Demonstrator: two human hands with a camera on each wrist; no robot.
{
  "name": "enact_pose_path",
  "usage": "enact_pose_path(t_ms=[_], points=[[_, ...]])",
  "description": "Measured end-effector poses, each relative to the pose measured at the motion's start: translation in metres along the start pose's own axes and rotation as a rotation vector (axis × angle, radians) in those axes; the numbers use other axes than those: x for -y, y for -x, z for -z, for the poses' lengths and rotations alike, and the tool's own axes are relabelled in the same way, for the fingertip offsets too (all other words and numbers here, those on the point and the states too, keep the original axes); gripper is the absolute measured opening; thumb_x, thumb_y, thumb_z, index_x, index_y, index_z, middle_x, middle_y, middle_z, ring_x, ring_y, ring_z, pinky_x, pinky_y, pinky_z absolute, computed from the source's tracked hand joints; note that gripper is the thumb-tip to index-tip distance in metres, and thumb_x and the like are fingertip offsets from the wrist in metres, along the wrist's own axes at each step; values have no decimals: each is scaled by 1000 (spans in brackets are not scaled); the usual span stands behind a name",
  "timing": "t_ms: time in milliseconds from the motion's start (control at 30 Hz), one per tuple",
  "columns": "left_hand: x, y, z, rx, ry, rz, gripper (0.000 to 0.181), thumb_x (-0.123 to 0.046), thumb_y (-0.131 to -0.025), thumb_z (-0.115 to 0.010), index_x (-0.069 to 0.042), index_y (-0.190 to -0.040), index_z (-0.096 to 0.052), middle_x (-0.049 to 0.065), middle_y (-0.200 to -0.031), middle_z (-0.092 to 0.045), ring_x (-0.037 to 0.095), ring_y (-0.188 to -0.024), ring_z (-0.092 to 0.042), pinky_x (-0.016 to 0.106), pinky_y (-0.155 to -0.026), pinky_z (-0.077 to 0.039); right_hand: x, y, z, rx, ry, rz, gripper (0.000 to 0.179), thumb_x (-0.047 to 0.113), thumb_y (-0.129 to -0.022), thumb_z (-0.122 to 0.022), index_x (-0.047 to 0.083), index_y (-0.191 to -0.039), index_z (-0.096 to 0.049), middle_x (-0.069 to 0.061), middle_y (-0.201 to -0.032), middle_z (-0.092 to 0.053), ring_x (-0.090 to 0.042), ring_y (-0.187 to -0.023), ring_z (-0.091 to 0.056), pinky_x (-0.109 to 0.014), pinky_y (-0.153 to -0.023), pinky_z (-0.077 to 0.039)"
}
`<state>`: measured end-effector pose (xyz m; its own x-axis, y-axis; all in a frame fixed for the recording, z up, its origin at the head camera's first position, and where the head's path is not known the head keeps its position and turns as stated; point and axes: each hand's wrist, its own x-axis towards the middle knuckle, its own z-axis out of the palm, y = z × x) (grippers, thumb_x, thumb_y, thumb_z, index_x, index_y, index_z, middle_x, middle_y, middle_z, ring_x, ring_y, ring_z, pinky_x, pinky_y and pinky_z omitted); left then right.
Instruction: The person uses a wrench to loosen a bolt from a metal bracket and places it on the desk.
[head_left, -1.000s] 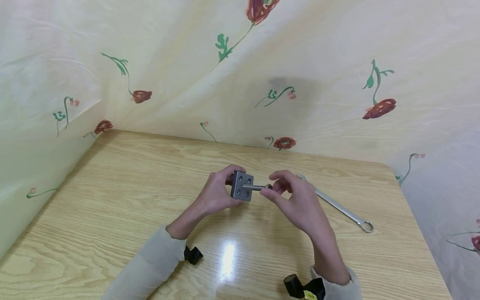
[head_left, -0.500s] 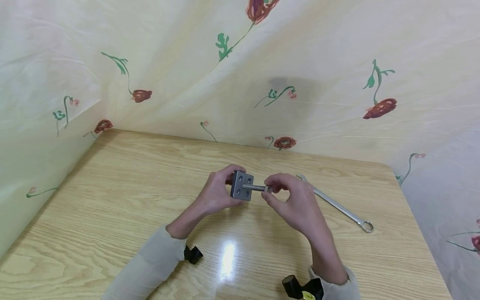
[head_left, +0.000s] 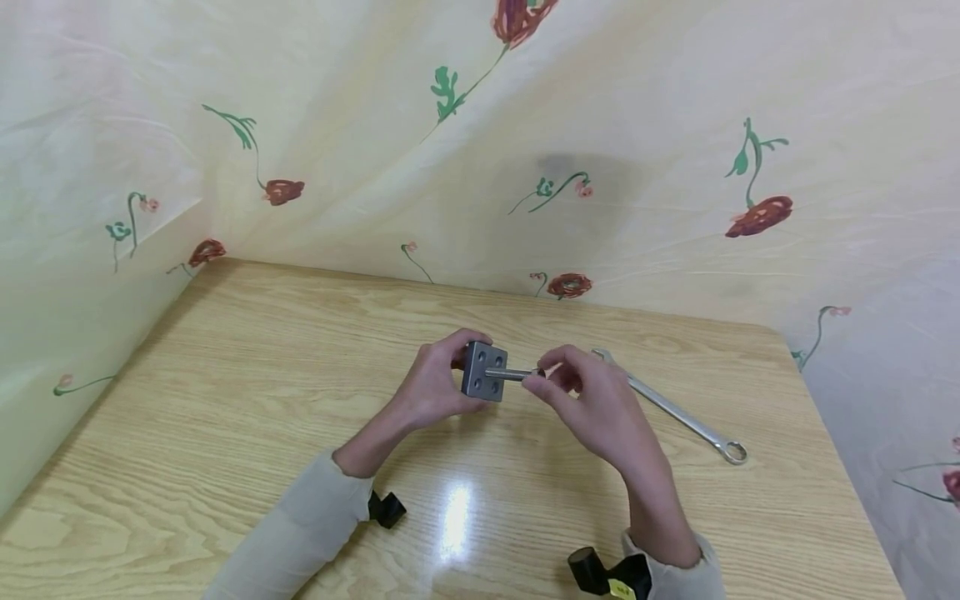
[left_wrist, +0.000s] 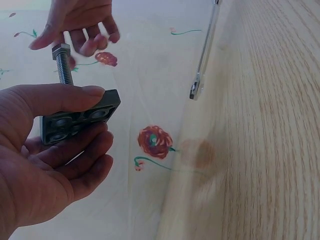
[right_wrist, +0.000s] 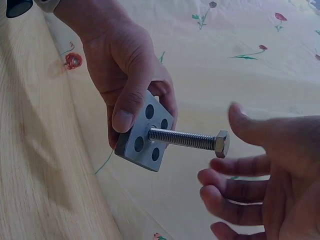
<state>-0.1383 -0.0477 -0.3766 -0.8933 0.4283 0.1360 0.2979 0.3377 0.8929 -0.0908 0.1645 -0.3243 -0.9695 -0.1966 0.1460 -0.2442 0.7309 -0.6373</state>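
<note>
A square grey metal block (head_left: 486, 386) with several round holes is gripped by its edges in my left hand (head_left: 438, 379), thumb on one side and fingers on the other. From the middle of its face a threaded hex bolt (right_wrist: 185, 139) sticks out, its head toward my right hand (head_left: 600, 404). In the right wrist view, the right thumb (right_wrist: 245, 122) and fingers (right_wrist: 235, 190) stand apart around the bolt head without touching it. Block and bolt are held above the wooden table (head_left: 300, 350).
A combination wrench (head_left: 678, 415) lies on the table to the right, partly hidden behind my right hand. A flowered cloth (head_left: 360, 183) hangs behind the table and along its sides. Small black camera mounts (head_left: 386, 510) sit on both wrists.
Half a second ago my right fingers were closed on the bolt head; now they have let go and spread around it. The left hand and block have stayed in place.
</note>
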Motion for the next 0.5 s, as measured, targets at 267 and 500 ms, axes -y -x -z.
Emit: enact_pose_path(t_ms=[267, 500], points=[[0, 0, -1, -5, -10, -14, 70, 4, -63, -84, -7, -125, -55, 14, -114, -70, 26, -98, -69, 43, -90, -54, 1, 0, -3, -24, 1, 9, 19, 30, -91, -67, 11, -89, -70, 0, -71, -67, -9, -64, -56, -22, -56, -42], [1, 0, 0, -6, 1, -11, 69, 4, -63, -84, -4, -125, -55, 14, -113, -70, 27, -97, -69, 45, -90, -54, 1, 1, -4, -105, 41, 200, 24, 6, -77, -78, 8, -99, -70, -2, -88, -70, -13, -78, -62, -27, -69, -45]])
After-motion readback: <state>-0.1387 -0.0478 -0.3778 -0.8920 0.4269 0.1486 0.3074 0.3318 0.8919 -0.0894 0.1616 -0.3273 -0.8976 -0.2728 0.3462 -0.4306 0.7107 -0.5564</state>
